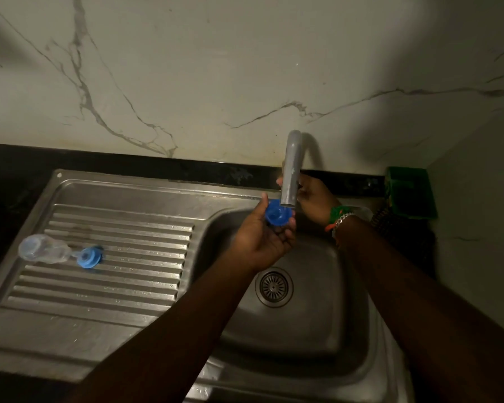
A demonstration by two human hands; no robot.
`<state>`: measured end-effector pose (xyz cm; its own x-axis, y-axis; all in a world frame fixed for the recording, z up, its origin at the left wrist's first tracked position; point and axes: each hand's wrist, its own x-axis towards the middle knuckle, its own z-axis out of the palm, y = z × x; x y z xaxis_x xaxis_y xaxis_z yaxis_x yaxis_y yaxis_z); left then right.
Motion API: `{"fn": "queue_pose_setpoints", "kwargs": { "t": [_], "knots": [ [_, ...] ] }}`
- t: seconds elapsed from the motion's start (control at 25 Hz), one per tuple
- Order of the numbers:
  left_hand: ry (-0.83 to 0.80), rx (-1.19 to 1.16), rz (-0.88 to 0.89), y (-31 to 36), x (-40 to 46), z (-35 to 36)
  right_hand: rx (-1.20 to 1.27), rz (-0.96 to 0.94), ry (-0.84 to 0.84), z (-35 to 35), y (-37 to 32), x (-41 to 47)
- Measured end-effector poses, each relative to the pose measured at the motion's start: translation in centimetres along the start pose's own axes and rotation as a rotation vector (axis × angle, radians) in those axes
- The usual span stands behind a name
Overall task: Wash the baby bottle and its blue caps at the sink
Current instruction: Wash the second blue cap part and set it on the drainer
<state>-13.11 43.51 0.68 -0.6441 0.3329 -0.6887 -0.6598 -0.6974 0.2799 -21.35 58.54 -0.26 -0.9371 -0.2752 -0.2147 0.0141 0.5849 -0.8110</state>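
A blue cap (277, 215) sits in the left hand (264, 237) directly under the mouth of the grey tap spout (291, 170), over the basin of the steel sink (300, 324). The left hand cups it from below with the thumb raised along its left side and the fingers curled up around its right and lower edge, so the cap is gripped rather than lying loose. Whether water is running onto it cannot be told in the dim light.

The right hand (314, 200) reaches behind the spout, close to the black back edge of the counter; its fingers are hidden by the spout, and it cannot be told whether they grasp anything. Its wrist carries a green and orange band and a silvery chain bracelet (342, 221).

Well apart to the left, the clear baby bottle (42, 248) lies on its side on the ribbed drainboard (114, 283), with a second blue cap (89, 257) at its right end, touching or just beside its neck.

In the basin, the round drain strainer (274, 287) lies below the left forearm. A green object (410, 193) stands on the counter in the right corner, against the marble-patterned wall (216, 68).
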Motion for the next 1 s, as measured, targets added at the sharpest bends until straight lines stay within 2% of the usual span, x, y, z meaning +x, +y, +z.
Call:
{"fn": "queue_pose_setpoints", "kwargs": {
  "t": [0.12, 0.16, 0.28, 0.4, 0.56, 0.64, 0.68, 0.72, 0.76, 0.8, 0.84, 0.88, 1.0],
  "knots": [
    [0.063, 0.111, 0.058, -0.3, -0.6, 0.0, 0.214, 0.039, 0.177, 1.2, -0.2, -3.2],
    [0.069, 0.188, 0.081, -0.4, -1.0, 0.0, 0.282, 0.031, 0.155, 1.5, -0.2, -4.5],
    [0.045, 0.432, 0.146, -1.2, -2.8, 0.0, 0.404, 0.016, -0.057, 1.3, -0.1, -8.2],
    [0.105, 0.582, 0.260, -1.8, -5.0, -0.5, 0.308, -0.064, -0.115, 0.2, -0.6, -11.1],
    [0.326, 0.872, 0.484, -2.4, -7.2, -2.7, 0.238, -0.136, 0.042, -0.8, -1.6, -13.2],
    [0.417, 1.040, 0.595, -2.4, -8.0, -5.6, 0.363, -0.093, 0.090, -1.1, -1.2, -14.0],
    [0.465, 1.129, 0.630, -2.4, -8.7, -7.6, 0.347, -0.025, 0.072, -0.5, -0.8, -14.6],
    [0.517, 1.219, 0.646, -2.4, -9.4, -9.8, 0.252, 0.075, 0.029, 0.6, -0.3, -15.1],
    [0.574, 1.307, 0.648, -2.3, -10.1, -12.0, 0.010, 0.122, -0.026, 1.9, 0.7, -15.7],
    [0.633, 1.384, 0.651, -1.9, -10.9, -14.4, -0.217, 0.170, -0.003, 3.6, 1.9, -15.9],
    [0.688, 1.436, 0.651, -1.4, -11.9, -16.6, -0.391, 0.182, 0.106, 5.0, 2.2, -16.3],
    [0.746, 1.462, 0.654, -0.5, -13.1, -19.0, -0.401, 0.148, 0.197, 6.7, 1.7, -16.0],
    [0.884, 1.577, 0.662, 2.5, -16.3, -24.8, -0.053, 0.174, 0.128, 11.9, -1.0, -14.0]
  ]
}}
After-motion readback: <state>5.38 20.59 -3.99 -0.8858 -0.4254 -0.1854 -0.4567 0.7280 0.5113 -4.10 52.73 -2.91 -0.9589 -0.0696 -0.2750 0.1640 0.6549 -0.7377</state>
